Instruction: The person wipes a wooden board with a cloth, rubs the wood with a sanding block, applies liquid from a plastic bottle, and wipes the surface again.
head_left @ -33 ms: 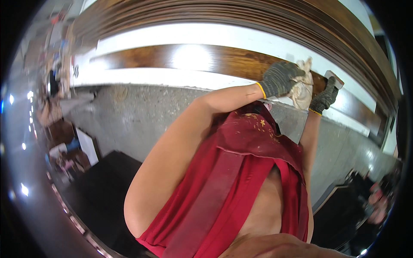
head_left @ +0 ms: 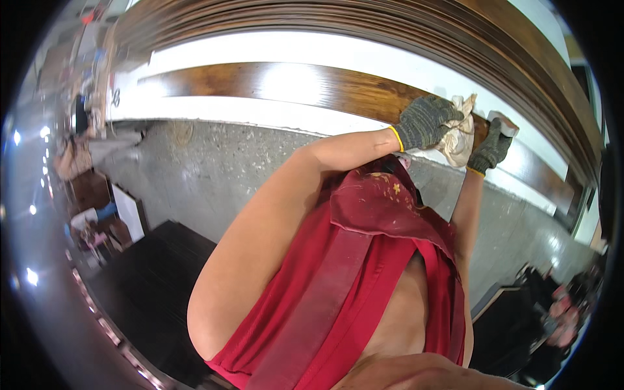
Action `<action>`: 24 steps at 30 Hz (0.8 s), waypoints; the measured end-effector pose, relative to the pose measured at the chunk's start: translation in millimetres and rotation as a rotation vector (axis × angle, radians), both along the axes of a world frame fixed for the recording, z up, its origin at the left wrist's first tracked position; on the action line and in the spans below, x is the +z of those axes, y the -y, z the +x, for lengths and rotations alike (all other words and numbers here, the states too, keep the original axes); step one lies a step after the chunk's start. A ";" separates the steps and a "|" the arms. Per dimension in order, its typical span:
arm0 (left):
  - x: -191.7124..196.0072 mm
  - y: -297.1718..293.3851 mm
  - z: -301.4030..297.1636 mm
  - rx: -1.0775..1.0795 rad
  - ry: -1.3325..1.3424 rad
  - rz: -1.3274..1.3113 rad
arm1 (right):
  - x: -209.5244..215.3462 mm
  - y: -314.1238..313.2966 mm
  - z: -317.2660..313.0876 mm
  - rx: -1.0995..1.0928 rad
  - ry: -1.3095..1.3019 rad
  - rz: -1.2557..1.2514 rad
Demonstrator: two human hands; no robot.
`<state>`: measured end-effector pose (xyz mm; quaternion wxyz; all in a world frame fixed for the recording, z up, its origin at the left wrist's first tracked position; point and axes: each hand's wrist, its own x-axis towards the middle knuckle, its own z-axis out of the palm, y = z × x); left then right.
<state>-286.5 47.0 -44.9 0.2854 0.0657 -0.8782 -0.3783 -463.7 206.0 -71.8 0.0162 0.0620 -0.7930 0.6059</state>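
Observation:
My left hand (head_left: 426,122), in a dark grey knit glove with a yellow cuff, is closed on a crumpled cream rag (head_left: 459,140). The rag lies on a long, glossy brown wooden board (head_left: 354,91), toward its right part. Just right of the rag, my right hand (head_left: 489,151), gloved the same way, grips a small block (head_left: 504,123) with a pale face and a brownish side, possibly a sanding block. Its fingers wrap the block's near end, and the underside is hidden. Whether the block touches the board I cannot tell.
White surface (head_left: 260,112) shows on both sides of the board. Beyond run dark brown moulded wooden strips (head_left: 312,19). Below is grey speckled floor (head_left: 214,162). Black flat panels (head_left: 156,292) stand at lower left, with another dark panel (head_left: 513,325) at lower right. My red apron (head_left: 390,208) hangs close to the work.
The view has shifted slightly. Both hands stay at nearly the same place on the board, still holding the rag and the small block; the block is tilted a little differently.

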 end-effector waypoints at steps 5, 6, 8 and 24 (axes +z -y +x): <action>-28.0 92.1 82.3 0.173 -0.389 0.066 | 0.4 10.1 2.1 0.007 -0.095 0.232; -32.7 118.5 112.8 0.236 -0.174 0.151 | 2.9 10.9 5.0 0.034 -0.151 0.217; -35.1 174.6 173.3 0.605 0.161 -0.303 | 5.3 6.3 5.6 0.102 -0.141 0.162; -49.5 377.0 449.0 1.349 0.316 -0.682 | -4.4 5.8 -3.0 0.125 -0.168 0.210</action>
